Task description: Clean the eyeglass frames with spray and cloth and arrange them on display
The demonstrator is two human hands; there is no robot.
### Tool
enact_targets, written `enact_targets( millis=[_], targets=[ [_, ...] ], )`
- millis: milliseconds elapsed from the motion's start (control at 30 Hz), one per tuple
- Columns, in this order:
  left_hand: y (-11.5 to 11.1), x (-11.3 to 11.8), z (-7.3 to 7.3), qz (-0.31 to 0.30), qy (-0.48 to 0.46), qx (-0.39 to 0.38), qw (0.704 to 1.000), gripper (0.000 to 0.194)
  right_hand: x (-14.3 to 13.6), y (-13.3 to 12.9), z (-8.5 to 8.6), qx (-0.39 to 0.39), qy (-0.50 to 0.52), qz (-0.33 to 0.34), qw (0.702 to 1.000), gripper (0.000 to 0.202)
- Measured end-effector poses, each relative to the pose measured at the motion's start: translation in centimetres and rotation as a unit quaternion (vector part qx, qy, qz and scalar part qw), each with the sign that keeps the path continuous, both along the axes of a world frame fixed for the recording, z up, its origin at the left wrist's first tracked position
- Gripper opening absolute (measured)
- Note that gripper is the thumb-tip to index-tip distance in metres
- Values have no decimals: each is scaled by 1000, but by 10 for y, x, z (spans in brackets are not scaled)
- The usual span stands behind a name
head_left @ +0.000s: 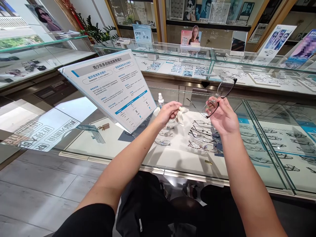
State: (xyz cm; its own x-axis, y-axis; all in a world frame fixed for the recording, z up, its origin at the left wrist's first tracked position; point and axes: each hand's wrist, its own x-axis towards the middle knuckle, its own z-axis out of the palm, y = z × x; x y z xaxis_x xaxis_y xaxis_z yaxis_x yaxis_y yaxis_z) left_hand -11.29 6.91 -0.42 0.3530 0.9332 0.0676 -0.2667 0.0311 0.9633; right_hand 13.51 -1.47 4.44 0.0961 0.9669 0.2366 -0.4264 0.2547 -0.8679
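My right hand (224,115) is closed on a pair of dark-framed eyeglasses (226,88), lifted above the glass counter and tilted, one lens up and one temple reaching left. Pinched in my left hand (169,113) is a pale cleaning cloth (182,117), which hangs down a little left of the eyeglasses and apart from them. Just behind my left hand stands a small white spray bottle (160,99). Beneath both hands, several eyeglass frames (202,134) lie in rows under the counter's glass.
A large printed sign board (108,89) leans on the counter to the left. Beside its foot are a small card stand (95,133) and a brown tag (105,126). More glass display cases (172,62) run along the back, with upright posters (276,44) on top.
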Motion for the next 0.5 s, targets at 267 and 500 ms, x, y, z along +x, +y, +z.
enact_targets(
  millis=[267, 500],
  targets=[
    [15, -14, -12, 376, 271, 247, 851, 17, -5, 3, -3, 8, -48, -23, 999, 38],
    [27, -17, -30, 357, 354, 216, 837, 35, -5, 3, -3, 7, -47, -22, 999, 40]
  ],
)
